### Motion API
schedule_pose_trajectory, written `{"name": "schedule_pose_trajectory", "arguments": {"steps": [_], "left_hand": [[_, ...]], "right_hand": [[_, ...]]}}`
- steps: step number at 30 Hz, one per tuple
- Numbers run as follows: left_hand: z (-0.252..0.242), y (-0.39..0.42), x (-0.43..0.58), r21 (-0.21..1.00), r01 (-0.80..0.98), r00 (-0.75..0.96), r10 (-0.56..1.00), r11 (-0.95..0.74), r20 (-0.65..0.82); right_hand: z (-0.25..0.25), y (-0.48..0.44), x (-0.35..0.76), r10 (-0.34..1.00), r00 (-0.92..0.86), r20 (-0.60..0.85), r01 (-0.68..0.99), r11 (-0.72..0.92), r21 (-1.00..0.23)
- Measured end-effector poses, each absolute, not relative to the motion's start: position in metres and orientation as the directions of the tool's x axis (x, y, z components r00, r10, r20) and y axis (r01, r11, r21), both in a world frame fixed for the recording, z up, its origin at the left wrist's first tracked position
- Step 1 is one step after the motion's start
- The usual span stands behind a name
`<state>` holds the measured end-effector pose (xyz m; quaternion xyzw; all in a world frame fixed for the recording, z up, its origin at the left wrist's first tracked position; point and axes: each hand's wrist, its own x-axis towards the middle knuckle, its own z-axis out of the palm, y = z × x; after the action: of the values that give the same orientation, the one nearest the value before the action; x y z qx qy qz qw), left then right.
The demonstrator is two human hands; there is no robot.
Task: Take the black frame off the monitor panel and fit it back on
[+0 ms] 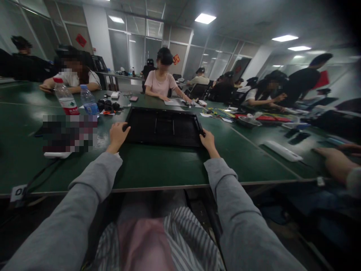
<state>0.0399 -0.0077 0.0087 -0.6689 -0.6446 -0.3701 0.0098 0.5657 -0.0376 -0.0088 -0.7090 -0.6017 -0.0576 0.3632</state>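
Note:
A black rectangular tray-like panel with a raised rim lies on or just above the green table in front of me. Two thin light strips cross its middle. At its left edge, my left hand grips the rim, thumb on the near side and fingers curled around it. My right hand is closed on the right edge, where a small dark part sticks up beside the fingers. The panel's underside and some of my fingertips are hidden.
Left of the panel stand a red-capped bottle and a blue-capped bottle, near black items with orange. A white power strip and a metal bowl are to the right. Another person's hand rests far right; a person sits opposite.

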Motion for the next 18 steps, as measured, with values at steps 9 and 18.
{"name": "schedule_pose_trajectory", "arguments": {"steps": [9,18], "left_hand": [[-0.001,0.006,0.028,0.56,0.829,-0.181,0.946,0.0,0.268],[-0.006,0.008,0.027,0.621,0.78,-0.171,0.929,-0.076,0.329]], "right_hand": [[-0.002,-0.045,0.558,0.827,0.362,0.431,0.823,-0.067,-0.564],[-0.001,-0.05,0.557,0.795,0.405,0.452,0.768,-0.027,-0.64]]}}
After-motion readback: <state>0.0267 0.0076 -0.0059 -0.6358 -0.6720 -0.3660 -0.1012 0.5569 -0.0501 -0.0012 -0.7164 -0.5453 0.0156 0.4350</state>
